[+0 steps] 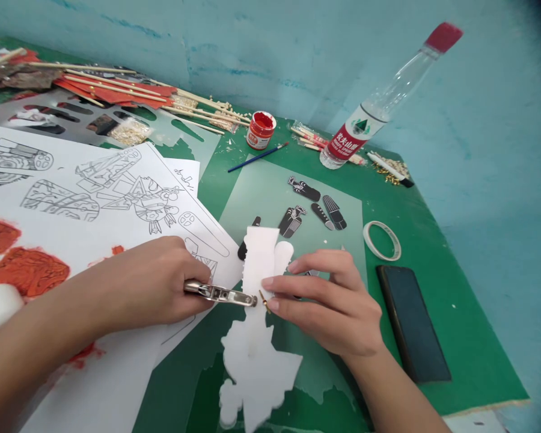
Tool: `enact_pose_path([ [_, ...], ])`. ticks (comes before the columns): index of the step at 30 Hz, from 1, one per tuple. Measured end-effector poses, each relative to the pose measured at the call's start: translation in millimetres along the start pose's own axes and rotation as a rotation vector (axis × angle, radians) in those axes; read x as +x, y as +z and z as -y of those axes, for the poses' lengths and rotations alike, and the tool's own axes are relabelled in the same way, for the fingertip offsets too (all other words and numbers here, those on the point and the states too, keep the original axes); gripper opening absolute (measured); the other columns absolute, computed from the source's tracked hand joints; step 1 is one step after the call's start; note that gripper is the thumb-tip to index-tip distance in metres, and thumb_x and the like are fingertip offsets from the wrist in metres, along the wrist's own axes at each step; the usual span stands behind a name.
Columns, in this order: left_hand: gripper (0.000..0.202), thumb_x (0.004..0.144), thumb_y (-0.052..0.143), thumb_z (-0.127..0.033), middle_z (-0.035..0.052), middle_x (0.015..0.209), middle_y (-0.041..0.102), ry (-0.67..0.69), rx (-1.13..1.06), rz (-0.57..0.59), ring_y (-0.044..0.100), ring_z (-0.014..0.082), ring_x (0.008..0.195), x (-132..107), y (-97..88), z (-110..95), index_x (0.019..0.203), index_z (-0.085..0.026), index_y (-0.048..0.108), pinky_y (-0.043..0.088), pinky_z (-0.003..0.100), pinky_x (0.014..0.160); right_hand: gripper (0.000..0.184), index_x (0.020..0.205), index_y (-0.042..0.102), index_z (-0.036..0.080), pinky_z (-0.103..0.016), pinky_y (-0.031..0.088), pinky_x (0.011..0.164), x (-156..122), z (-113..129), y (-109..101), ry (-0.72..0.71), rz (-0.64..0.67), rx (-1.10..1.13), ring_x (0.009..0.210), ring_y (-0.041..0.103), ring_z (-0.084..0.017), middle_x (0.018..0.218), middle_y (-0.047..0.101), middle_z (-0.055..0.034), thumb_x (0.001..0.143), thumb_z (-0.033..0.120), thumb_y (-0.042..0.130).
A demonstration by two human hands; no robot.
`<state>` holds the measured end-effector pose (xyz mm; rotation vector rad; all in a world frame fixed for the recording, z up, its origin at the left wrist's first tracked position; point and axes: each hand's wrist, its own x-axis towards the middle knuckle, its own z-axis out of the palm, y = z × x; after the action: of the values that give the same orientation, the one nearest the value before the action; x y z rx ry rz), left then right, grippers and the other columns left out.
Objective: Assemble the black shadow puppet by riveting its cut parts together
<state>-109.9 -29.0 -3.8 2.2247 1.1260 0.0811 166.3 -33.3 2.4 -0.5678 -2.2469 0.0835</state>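
My left hand (162, 285) is closed around a silver metal tool that looks like a nail clipper (220, 293). The tool's tip touches or nearly touches a small brass paper fastener (264, 302) on a white cut-out figure (261, 373). With its fingertips, my right hand (329, 297) pinches the figure beside the fastener. The cut-out shows its blank back, with a strip and a rounded piece at the top and a jagged-edged body below. Under it lies a translucent sheet (238, 207). Several black printed cut-out pieces (301, 189) rest on that sheet.
A water bottle (365, 120), red paint jar (260, 130) and paintbrush (256, 157) stand or lie towards the wall. On the right are a tape roll (366, 240) and a phone (415, 325). Line-drawing sheets (63, 159) and wooden sticks (117, 84) cover the left.
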Motion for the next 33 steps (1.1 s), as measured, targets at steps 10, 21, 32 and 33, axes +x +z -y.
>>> enact_pose_path([
  [10, 0.030, 0.086, 0.056, -0.024, -0.0012, 0.046, 0.041, 0.009, 0.005, -0.001, 0.036, 0.0139, 0.047, 0.1, 0.4, -0.8, 0.056, -0.021, 0.050, 0.019, 0.034, 0.050, 0.019, 0.085, 0.077, 0.024, -0.036, 0.053, 0.079, -0.2, -0.6, -0.1, -0.004, 0.003, -0.001, 0.096, 0.066, -0.020, 0.098, 0.081, 0.0005, 0.093, 0.009, 0.069],
  [21, 0.031, 0.087, 0.055, -0.031, 0.0001, 0.047, 0.044, -0.009, 0.006, 0.018, 0.038, 0.0144, 0.047, 0.2, 1.6, 2.7, 0.057, -0.022, 0.051, 0.021, 0.034, 0.051, 0.020, 0.083, 0.076, 0.021, -0.037, 0.052, 0.077, 0.8, -2.0, 1.4, -0.009, -0.012, 0.007, 0.093, 0.066, -0.020, 0.096, 0.082, -0.0009, 0.097, 0.011, 0.065],
  [32, 0.031, 0.086, 0.055, -0.029, -0.0007, 0.046, 0.044, -0.009, 0.022, 0.025, 0.038, 0.0129, 0.046, 0.1, 0.7, 1.5, 0.057, -0.021, 0.052, 0.020, 0.032, 0.050, 0.020, 0.083, 0.076, 0.023, -0.036, 0.052, 0.079, 1.5, -1.2, 0.9, -0.005, -0.013, 0.006, 0.093, 0.066, -0.020, 0.096, 0.081, -0.0003, 0.096, 0.012, 0.065],
  [33, 0.031, 0.086, 0.055, -0.029, -0.0006, 0.046, 0.045, -0.009, 0.024, 0.027, 0.039, 0.0130, 0.046, 0.0, 0.5, 1.5, 0.057, -0.021, 0.053, 0.020, 0.032, 0.050, 0.019, 0.083, 0.076, 0.022, -0.036, 0.052, 0.079, 1.5, -1.3, 1.1, -0.007, -0.016, 0.007, 0.093, 0.066, -0.020, 0.096, 0.081, -0.0007, 0.096, 0.011, 0.066],
])
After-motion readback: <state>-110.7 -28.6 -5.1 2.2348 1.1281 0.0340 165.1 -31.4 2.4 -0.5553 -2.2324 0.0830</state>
